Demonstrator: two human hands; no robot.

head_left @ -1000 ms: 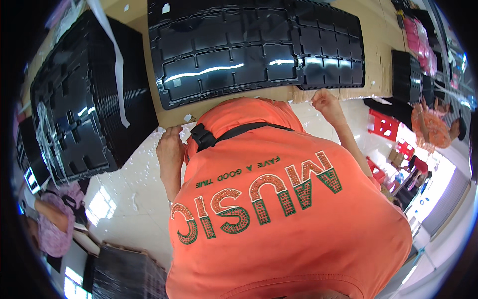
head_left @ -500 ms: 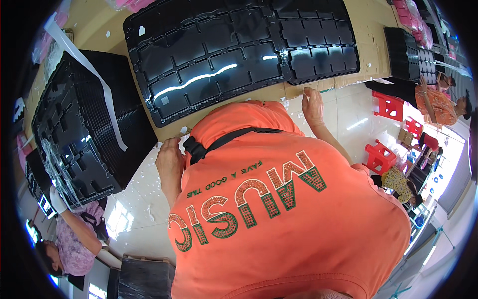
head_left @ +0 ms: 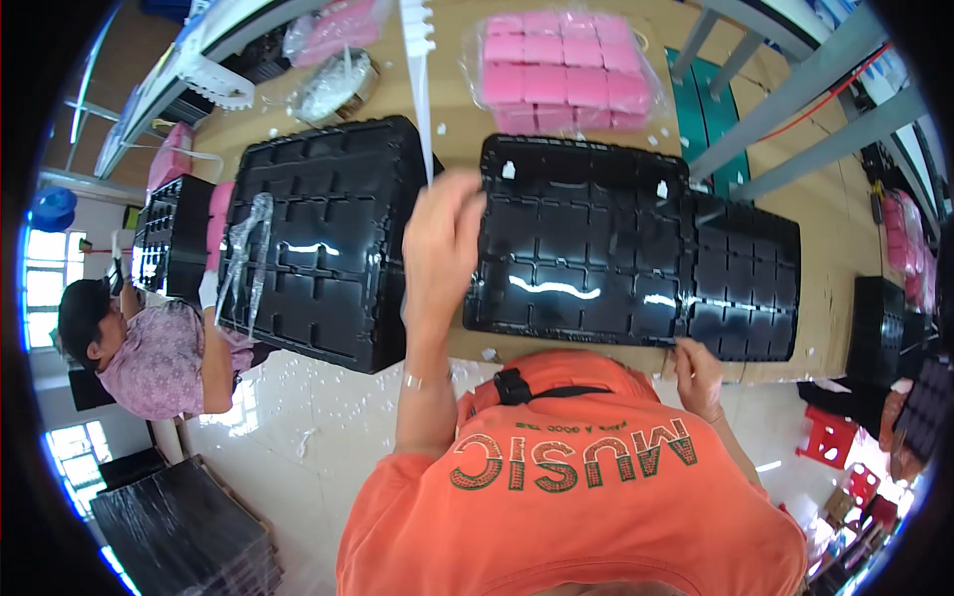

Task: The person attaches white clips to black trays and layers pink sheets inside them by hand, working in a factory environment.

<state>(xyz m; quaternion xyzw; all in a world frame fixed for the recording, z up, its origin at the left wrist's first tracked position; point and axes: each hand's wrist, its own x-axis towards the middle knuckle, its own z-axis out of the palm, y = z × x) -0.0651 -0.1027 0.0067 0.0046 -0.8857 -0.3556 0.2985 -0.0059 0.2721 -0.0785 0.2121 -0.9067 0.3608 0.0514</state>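
My left hand (head_left: 442, 248) is raised between a stack of black plastic trays (head_left: 316, 243) and a black moulded tray (head_left: 581, 238) on the table. Its fingers bend toward that tray's left edge and are smeared by motion. A white strap (head_left: 415, 94) comes down close to the fingertips; whether they touch it I cannot tell. My right hand (head_left: 700, 377) is at the front edge, where the tray meets a second black tray (head_left: 745, 283). Its fingers are curled, with the fingertips against or just beside the tray edge; anything between them is hidden.
Wrapped pink blocks (head_left: 561, 70) lie behind the trays on the brown tabletop (head_left: 452, 55). Grey metal posts (head_left: 795, 109) slant in at the back right. A co-worker (head_left: 154, 358) stands at the left by the stack. A wrapped dark stack (head_left: 184, 531) stands on the floor behind.
My left hand has risen from the table's front edge to the gap beside the tray stack. My right hand remains at the front edge, fingers more curled. The view has swung left.
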